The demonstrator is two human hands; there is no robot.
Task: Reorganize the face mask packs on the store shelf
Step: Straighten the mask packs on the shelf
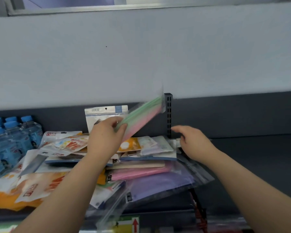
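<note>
Left hand (106,138) | pinches glossy green-pink mask pack (141,117) | tilted

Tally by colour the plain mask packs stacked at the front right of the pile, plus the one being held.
Green-and-pink pack, in the left hand: 1
Beige pack: 1
Pink pack: 1
Purple pack: 1
Total: 4

Dark shelf (242,157) bears heaped mask packs (141,170), water bottles (12,137).
</note>
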